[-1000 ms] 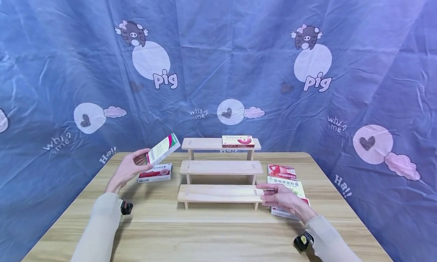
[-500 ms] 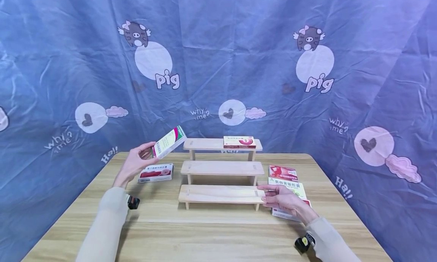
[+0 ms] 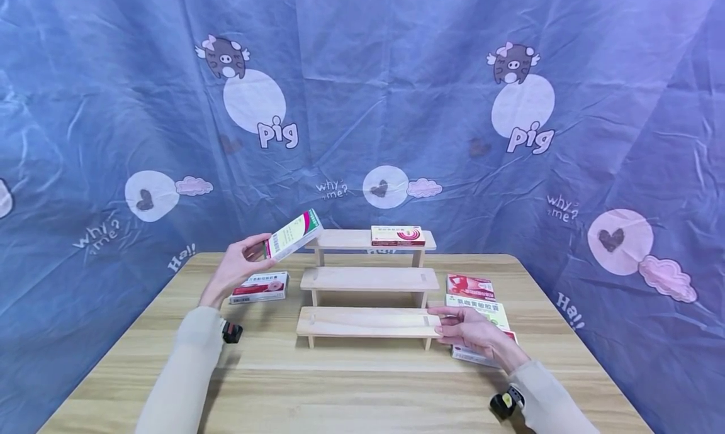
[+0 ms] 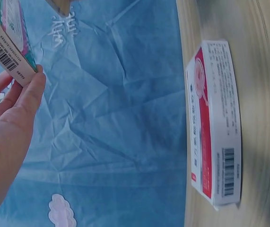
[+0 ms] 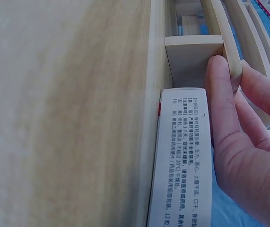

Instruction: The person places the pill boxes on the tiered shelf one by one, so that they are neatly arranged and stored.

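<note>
My left hand [image 3: 238, 265] holds a white medicine box [image 3: 292, 234] with green and magenta markings, pinched by its lower end and tilted, in the air at the left end of the top shelf. In the left wrist view the thumb and fingers grip this box around its barcode end. My right hand [image 3: 472, 331] pinches the right end of the lowest step of a three-tier wooden display stand [image 3: 368, 321]; the right wrist view shows thumb and fingers on either side of the board's end [image 5: 234, 66]. A red-and-white medicine box [image 3: 398, 235] lies on the top tier's right side.
Another red-and-white medicine box [image 4: 215, 123] lies on the table left of the stand, partly behind my left hand. Right of the stand, a red box [image 3: 470, 287], a green-and-white box [image 3: 489, 311] and a white box [image 5: 182, 156] lie in a column. A blue printed curtain [image 3: 362, 107] hangs behind.
My left hand has carried the green-and-magenta medicine box rightward and slightly up, to the top shelf's left end. The right hand keeps its hold on the lowest step.
</note>
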Demonstrator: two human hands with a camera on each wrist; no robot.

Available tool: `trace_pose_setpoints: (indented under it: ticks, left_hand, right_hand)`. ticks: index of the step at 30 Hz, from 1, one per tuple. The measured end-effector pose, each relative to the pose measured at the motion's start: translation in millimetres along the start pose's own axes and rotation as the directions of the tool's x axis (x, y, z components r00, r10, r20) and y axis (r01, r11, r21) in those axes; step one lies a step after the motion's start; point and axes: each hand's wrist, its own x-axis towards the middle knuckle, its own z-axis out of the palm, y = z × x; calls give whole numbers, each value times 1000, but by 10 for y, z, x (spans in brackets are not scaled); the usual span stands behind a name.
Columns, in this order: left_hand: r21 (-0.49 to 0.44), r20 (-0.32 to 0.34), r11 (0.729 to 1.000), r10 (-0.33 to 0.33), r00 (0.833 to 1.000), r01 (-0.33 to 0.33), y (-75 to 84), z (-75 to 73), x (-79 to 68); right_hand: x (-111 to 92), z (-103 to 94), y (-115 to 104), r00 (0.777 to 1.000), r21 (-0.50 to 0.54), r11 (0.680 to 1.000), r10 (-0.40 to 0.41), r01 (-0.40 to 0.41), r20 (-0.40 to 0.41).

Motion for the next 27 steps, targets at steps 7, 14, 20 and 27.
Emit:
trace_pose_setpoints:
  ticks: [7, 14, 20, 27]
  left_hand:
    - [45, 23, 999, -1, 1000, 0, 93, 67, 66]
    - [47, 60, 998, 39, 997, -42, 167, 146, 118]
    - [59, 64, 998, 33, 997, -37, 216, 198, 188]
    - [107, 100, 994, 9, 995, -19, 253, 263, 307]
  right_hand:
    - [1, -8, -6, 1000, -8, 1000, 2, -2, -18]
    - [-10, -11, 16, 1000, -3, 1000, 1, -1, -2]
    - [-4, -4, 2, 1000, 5, 1000, 1, -1, 2]
    - [-7, -1, -2, 1000, 10, 1000, 6, -6, 5]
